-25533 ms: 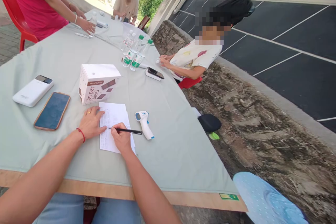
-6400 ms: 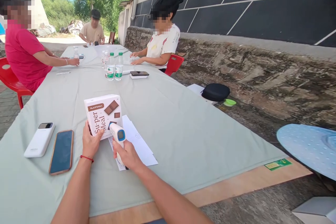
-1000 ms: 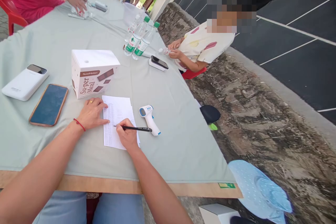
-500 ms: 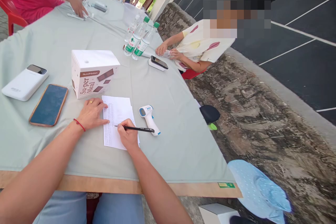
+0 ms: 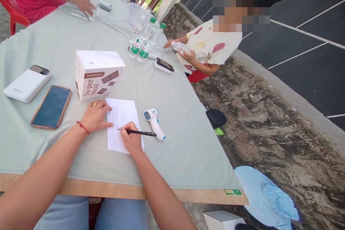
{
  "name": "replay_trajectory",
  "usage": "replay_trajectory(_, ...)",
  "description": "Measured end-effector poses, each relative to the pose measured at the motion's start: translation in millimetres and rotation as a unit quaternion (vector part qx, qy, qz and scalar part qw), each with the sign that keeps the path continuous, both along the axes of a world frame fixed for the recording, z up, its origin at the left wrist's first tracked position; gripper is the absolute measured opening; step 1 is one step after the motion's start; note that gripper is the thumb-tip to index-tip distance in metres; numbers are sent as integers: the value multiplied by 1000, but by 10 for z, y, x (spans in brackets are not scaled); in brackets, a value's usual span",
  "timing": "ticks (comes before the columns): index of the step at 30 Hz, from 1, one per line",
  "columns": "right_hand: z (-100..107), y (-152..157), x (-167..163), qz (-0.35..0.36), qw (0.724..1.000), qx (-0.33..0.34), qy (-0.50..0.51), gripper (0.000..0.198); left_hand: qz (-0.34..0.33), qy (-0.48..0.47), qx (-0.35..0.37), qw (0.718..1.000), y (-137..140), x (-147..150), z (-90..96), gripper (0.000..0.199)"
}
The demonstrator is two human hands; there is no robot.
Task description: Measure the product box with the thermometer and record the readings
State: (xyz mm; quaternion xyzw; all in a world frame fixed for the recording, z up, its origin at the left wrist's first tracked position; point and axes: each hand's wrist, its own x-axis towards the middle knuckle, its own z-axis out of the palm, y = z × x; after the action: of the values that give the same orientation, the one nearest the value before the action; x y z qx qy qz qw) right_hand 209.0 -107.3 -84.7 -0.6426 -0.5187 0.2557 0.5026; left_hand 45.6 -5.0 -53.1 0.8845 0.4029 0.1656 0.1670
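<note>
My right hand (image 5: 132, 140) grips a black pen (image 5: 142, 133), its tip at the printed sheets of paper (image 5: 125, 111). Fingers spread, my left hand (image 5: 96, 116) lies flat at the left edge of the sheets, thumb and fingertips on the paper. Small rows of print or writing cover the sheet's left part, too small to read. To the right of the paper lies a white infrared thermometer (image 5: 154, 124). Behind my left hand stands a white and brown "Super Meal" box (image 5: 99, 70).
On the left lie a smartphone (image 5: 51, 107) and a white power bank (image 5: 27, 83). Water bottles (image 5: 142, 39) with green caps stand farther back, near another phone on a white block (image 5: 164, 65). One person sits at the right edge holding a bottle (image 5: 180, 47); others are at the far end.
My hands and the pen stay almost in place. The person on the right has raised a bottle off the table edge. At the far left, a person's hands now hold an upright clear bottle.
</note>
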Motion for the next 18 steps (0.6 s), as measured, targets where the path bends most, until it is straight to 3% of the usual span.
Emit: replay_trajectory(18, 12, 12, -5, -25, 1000, -2, -4, 15, -4, -5, -1, 1000, 5, 1, -3, 53)
